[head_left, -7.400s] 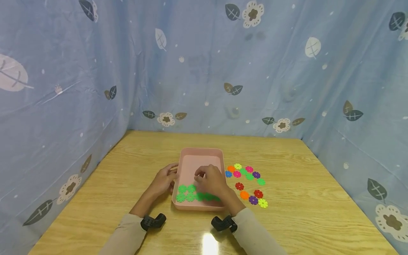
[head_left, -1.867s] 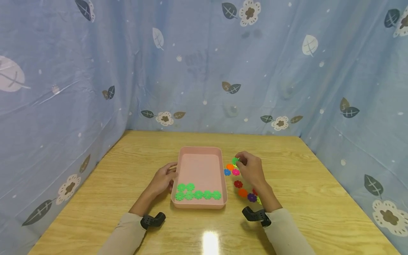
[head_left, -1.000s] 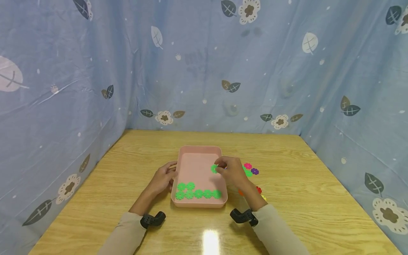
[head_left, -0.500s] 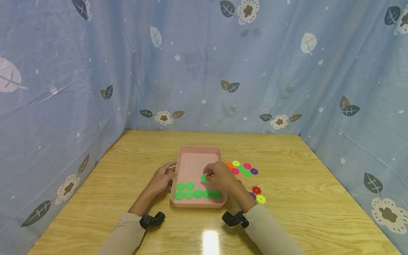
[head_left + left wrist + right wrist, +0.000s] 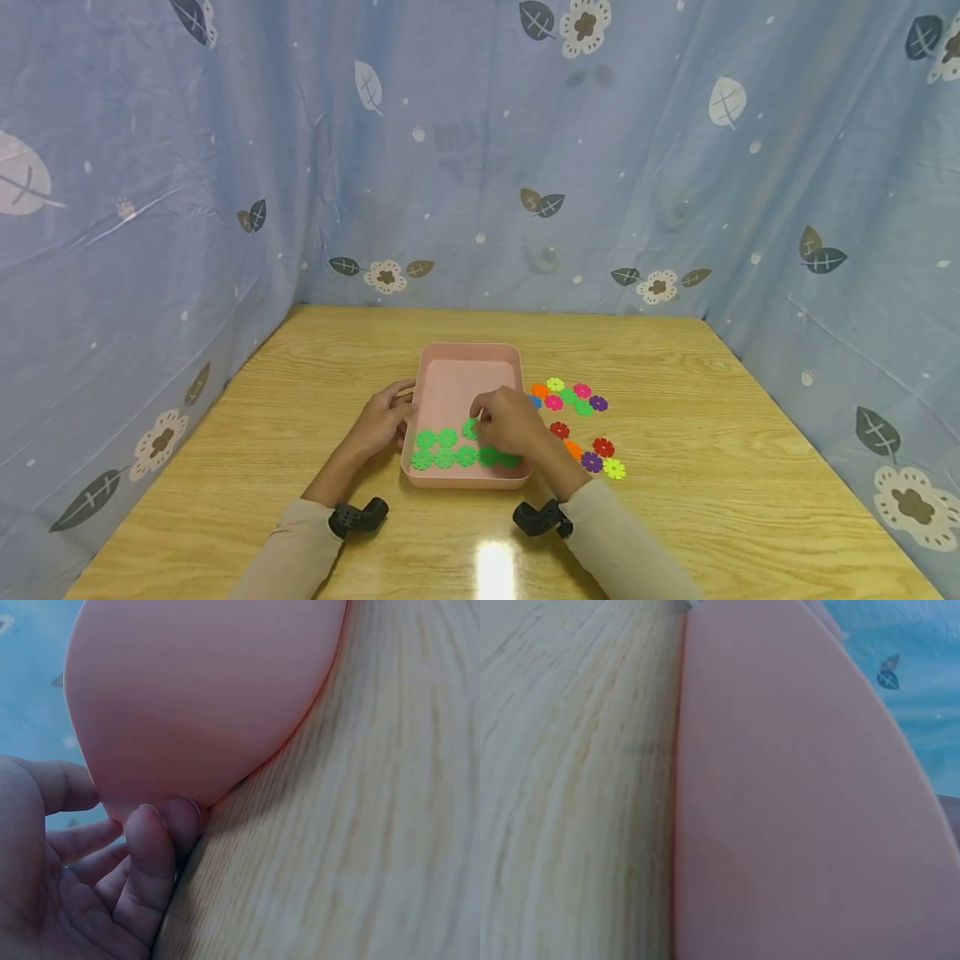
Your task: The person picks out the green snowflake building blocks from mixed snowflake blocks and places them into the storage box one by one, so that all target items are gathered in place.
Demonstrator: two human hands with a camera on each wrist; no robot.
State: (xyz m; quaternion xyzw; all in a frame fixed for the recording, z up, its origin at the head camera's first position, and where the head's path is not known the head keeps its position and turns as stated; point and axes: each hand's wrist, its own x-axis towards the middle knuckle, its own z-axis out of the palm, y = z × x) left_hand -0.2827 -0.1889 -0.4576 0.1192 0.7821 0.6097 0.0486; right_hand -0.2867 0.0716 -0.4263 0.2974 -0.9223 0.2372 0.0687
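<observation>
In the head view a pink tray [image 5: 468, 375] stands on the table, with several green flower-shaped interlocking discs [image 5: 446, 457] lying in its near end. My left hand [image 5: 380, 418] holds the tray's left side, the thumb at the rim. Curled fingertips [image 5: 150, 825] touch the outer wall in the left wrist view. Inside the tray, my right hand [image 5: 510, 421] pinches a green disc [image 5: 470, 429] low, right of the two discs in the second row. That hand covers part of the near row. The right wrist view mostly shows the tray's outer wall [image 5: 802, 787].
Right of the tray, loose discs lie on the wooden table [image 5: 712, 450]: orange, yellow, pink, blue, purple, red and green [image 5: 583, 407]. A patterned blue curtain [image 5: 465, 167] hangs behind the table and along both sides.
My right hand picked up a green disc from the loose group, carried it left over the tray, and lowered it toward the second row. The left hand stays at the tray.
</observation>
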